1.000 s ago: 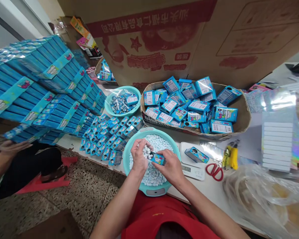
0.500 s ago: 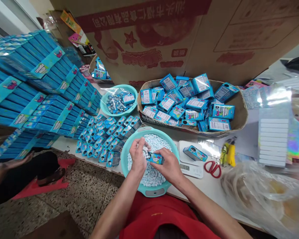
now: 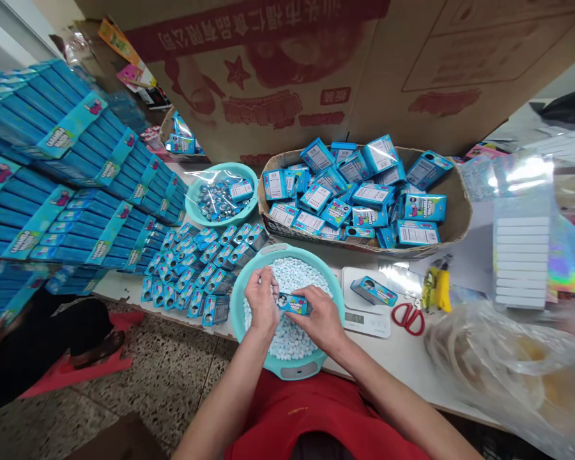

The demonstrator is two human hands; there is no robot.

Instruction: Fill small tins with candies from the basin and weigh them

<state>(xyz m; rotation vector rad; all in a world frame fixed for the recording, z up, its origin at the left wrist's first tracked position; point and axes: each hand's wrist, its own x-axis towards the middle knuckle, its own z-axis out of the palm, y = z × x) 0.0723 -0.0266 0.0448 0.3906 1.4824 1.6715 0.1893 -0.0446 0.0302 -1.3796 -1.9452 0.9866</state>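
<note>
My right hand [image 3: 322, 315] grips a small blue candy box [image 3: 294, 304] by its right end, over a turquoise basin [image 3: 335, 281]. The box lies on its side, and the end with a round dark opening points to my left hand [image 3: 262, 301]. That hand is curled closed right beside the opening, and the candies it cups are mostly hidden by its fingers. Small white candies [image 3: 292, 342] fill the basin below both hands.
Several blue boxes [image 3: 215, 310] stand in rows left of the basin. A cardboard tray [image 3: 462, 217] of boxes lies behind. On the right are a white scale [image 3: 376, 327] with a box on it, red scissors [image 3: 409, 319] and a plastic bag [image 3: 498, 370]. Another person's leg [image 3: 81, 326] shows at left.
White candies that showed in my left hand are now mostly out of sight, with its fingers closer to the box opening. At left, the other person's hand has moved to the stacked packs.
</note>
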